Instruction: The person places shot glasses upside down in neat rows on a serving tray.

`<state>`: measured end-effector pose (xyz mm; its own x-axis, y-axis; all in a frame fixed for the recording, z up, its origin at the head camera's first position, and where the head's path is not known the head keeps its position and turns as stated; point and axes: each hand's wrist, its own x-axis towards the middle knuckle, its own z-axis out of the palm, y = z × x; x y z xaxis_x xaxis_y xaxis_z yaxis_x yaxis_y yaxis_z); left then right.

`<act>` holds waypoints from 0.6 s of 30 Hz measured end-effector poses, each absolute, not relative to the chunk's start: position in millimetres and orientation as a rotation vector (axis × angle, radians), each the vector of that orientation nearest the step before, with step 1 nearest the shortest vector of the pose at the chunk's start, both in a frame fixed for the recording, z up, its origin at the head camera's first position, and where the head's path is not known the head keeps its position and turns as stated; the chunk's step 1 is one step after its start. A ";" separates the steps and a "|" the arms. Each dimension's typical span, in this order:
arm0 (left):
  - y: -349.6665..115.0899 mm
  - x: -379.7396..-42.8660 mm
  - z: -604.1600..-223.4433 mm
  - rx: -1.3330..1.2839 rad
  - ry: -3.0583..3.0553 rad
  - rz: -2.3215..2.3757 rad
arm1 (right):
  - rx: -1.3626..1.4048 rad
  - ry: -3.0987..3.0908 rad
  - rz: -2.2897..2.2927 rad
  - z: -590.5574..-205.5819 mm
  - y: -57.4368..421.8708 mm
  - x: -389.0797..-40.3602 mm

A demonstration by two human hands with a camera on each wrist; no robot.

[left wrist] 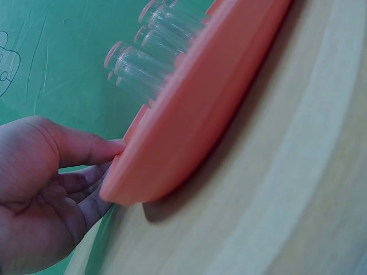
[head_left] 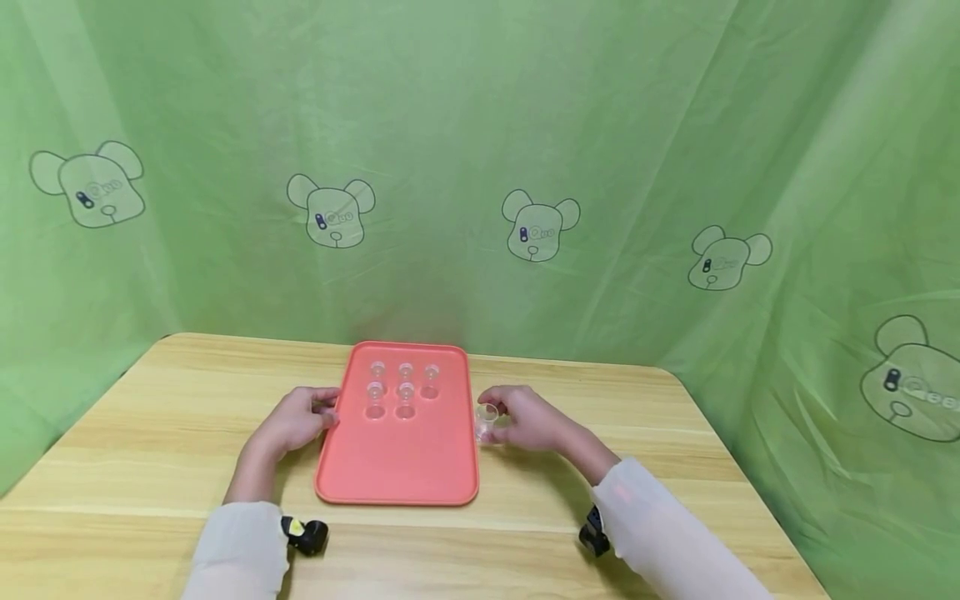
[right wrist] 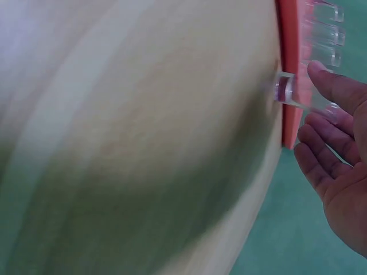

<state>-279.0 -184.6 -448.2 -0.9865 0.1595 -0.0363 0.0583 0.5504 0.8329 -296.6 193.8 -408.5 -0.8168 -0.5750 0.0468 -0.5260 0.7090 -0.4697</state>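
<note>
A red tray [head_left: 401,458] lies on the table with several small clear glasses [head_left: 406,392] standing in rows on its far half. My left hand [head_left: 296,421] pinches the tray's left rim; in the left wrist view its thumb [left wrist: 103,150] presses the rim, with the other fingers lower at the outer side. Just beyond the tray's right edge, my right hand [head_left: 528,419] holds another clear glass [head_left: 487,414] between thumb and fingers. In the right wrist view this glass [right wrist: 285,89] stands upright beside the tray wall, its thick base close to the tabletop.
The light wooden table [head_left: 600,517] extends around the tray on both sides and in front. Behind it and along both sides hangs a green curtain [head_left: 435,125] printed with bear heads. Each sleeve carries a small black wrist camera [head_left: 307,537].
</note>
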 end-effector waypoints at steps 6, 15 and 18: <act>-185.2 -279.3 -449.8 0.177 2.666 1.433 | -0.919 2.781 -0.782 -416.6 197.0 -296.9; -185.4 -279.3 -450.0 0.177 2.665 1.432 | -0.923 2.726 -0.834 -427.5 201.8 -304.5; -185.6 -279.4 -449.1 0.177 2.666 1.431 | -0.905 2.720 -0.841 -429.7 201.6 -307.1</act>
<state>-279.4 -185.6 -449.1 -0.9870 0.1550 -0.0424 0.0504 0.5489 0.8344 -307.1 201.6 -429.7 -0.8058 -0.5914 0.0296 -0.5048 0.6600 -0.5564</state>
